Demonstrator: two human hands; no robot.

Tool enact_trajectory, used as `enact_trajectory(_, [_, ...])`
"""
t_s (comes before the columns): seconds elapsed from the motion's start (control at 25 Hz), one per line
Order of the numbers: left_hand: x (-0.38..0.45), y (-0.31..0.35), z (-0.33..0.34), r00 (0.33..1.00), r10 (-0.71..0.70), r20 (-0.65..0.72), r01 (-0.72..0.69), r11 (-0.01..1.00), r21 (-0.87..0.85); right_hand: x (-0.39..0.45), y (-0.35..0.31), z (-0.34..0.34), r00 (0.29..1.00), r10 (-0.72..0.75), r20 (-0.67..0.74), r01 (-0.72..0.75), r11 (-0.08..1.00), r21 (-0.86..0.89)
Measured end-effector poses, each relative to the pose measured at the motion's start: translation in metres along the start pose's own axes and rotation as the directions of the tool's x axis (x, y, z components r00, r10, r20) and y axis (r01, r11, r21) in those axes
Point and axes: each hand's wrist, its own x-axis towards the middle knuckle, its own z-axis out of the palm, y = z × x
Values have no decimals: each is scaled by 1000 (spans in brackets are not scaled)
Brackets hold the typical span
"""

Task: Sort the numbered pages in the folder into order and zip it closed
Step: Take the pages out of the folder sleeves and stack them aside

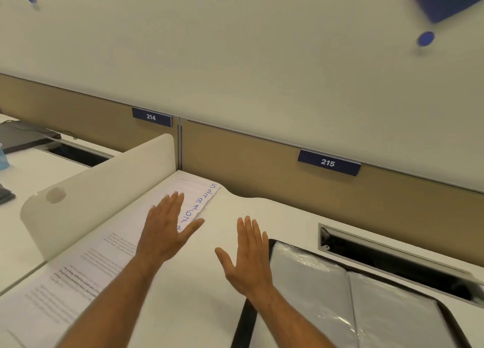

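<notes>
Both hands are out flat over the white surface [209,290], and neither one holds anything. The left hand [167,230] has its fingers straight and spread, and it is over the pages [86,266], at their right edge. Whether it touches the paper or just floats above it is hard to tell. The pages lie spread out in a long row along the left side, next to a low white divider [99,190]. Blue numbers are written by hand down the far right edge of the pages. The right hand [248,258] is open too, fingers straight, over the bare surface between the pages and the folder [340,303]. The folder lies open at the right, with a black edge and shiny clear pockets inside. Behind it all is a tan wall panel with blue tags that say 214 [151,116] and 215 [328,162].
</notes>
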Motion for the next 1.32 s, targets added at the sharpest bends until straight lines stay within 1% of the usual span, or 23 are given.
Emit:
enact_trajectory(0.16, [-16,64,44,988,110,104,-111,994,-3,-37,66,-26,991,121,-59,-127,985,-114])
enact_trajectory(0.2, [-20,78,56,980,147,131,-147,989,-5,-48,84,-31,985,151,-78,-161,977,-137])
enact_trajectory(0.32, [-38,117,88,937,262,231,-274,961,24,-86,138,-46,964,254,-76,-264,943,-200])
enact_trajectory(0.44, [-61,149,112,900,312,304,-330,944,7,-127,183,-64,933,359,-7,-350,907,-234])
enact_trajectory(0.52, [-78,167,130,868,339,363,-363,932,-2,-156,212,-76,896,443,38,-418,868,-269])
enact_trajectory(0.56, [-86,171,138,852,344,396,-374,927,-1,-170,224,-84,869,488,76,-452,848,-276])
enact_trajectory(0.6, [-93,174,147,839,338,427,-374,928,-1,-183,236,-89,856,513,73,-473,831,-294])
enact_trajectory(0.68, [-107,173,161,825,302,477,-345,939,1,-211,253,-96,810,575,116,-514,791,-331])
enact_trajectory(0.8, [-127,167,171,797,232,557,-306,951,42,-239,256,-103,732,661,163,-575,728,-373])
enact_trajectory(0.84, [-132,166,172,788,213,577,-297,953,54,-243,257,-103,720,674,164,-586,718,-376])
enact_trajectory(0.96, [-138,173,174,790,205,577,-302,950,75,-247,261,-105,721,669,181,-577,724,-378])
enact_trajectory(1.08, [-138,185,186,814,222,536,-277,961,23,-250,273,-112,728,669,152,-586,721,-369])
enact_trajectory(1.16, [-138,196,196,820,243,519,-286,958,3,-256,285,-118,722,676,147,-592,714,-374])
enact_trajectory(1.24, [-139,211,206,788,235,569,-316,948,47,-262,300,-127,715,686,139,-601,703,-381])
enact_trajectory(1.32, [-141,228,220,772,248,585,-327,944,32,-267,316,-137,706,696,131,-607,690,-394])
